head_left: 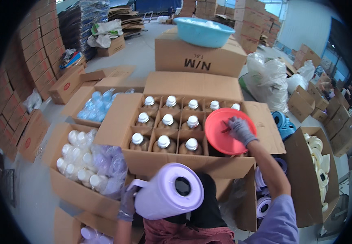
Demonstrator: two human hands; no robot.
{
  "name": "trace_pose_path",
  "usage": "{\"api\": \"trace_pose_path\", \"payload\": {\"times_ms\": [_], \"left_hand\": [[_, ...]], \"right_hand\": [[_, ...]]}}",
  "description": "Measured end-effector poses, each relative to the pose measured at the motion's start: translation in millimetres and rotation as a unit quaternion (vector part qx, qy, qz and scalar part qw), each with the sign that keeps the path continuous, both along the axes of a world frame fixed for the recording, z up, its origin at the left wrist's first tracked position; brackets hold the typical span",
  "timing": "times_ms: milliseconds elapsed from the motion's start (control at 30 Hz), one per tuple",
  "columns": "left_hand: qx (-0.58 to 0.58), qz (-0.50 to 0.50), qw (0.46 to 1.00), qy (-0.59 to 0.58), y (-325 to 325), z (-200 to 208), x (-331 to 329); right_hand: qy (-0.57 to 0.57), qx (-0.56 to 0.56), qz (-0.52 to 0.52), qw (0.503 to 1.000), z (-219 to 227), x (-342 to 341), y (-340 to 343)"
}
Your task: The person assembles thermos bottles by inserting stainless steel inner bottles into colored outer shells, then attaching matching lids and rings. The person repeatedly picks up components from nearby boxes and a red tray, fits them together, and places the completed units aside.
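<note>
In my gloved left hand (127, 204) is a lilac plastic jug (154, 199), gripped by its side handle. The jug lies tilted over my lap, and its round end with a dark circle in the middle faces up and to the right. My gloved right hand (242, 130) reaches into a red basin (214, 132), fingers closed around a small dark piece (226, 127) whose kind I cannot make out. This basin rests on the right side of an open divided carton (176, 160). White-capped bottles (163, 142) stand in the carton's compartments.
A closed carton (165, 57) behind carries a blue basin (200, 38). At left are boxes of white bottles (72, 151) and blue plastic pieces (94, 107). To the right, a box holds cream plastic parts (321, 171); lilac rings (263, 206) lie nearer. Stacked cartons (41, 44) rise behind.
</note>
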State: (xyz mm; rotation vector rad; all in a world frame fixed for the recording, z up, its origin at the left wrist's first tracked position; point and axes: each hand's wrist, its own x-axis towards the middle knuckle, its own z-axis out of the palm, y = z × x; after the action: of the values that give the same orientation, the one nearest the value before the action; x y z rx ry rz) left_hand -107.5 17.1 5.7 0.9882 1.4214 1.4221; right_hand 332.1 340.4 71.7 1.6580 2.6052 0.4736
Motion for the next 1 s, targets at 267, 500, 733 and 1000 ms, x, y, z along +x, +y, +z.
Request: {"api": "trace_pose_path", "payload": {"times_ms": [267,500,733,1000], "left_hand": [[-0.158,-0.086,0.981,-0.078,7,-36,-24],[-0.158,-0.188,0.965,-0.088,29,-29,-19],[0.038,-0.026,0.971,0.234,-11,-33,-16],[0.231,0.059,0.907,0.346,14,56,-6]], "right_hand": [[0.304,-0.186,0.432,0.828,93,-106,-156],[0.011,0.020,0.616,0.788,103,-132,-212],[0.366,-0.448,0.202,0.790,73,-137,-246],[0.674,-0.638,-0.123,0.350,12,-101,-258]]}}
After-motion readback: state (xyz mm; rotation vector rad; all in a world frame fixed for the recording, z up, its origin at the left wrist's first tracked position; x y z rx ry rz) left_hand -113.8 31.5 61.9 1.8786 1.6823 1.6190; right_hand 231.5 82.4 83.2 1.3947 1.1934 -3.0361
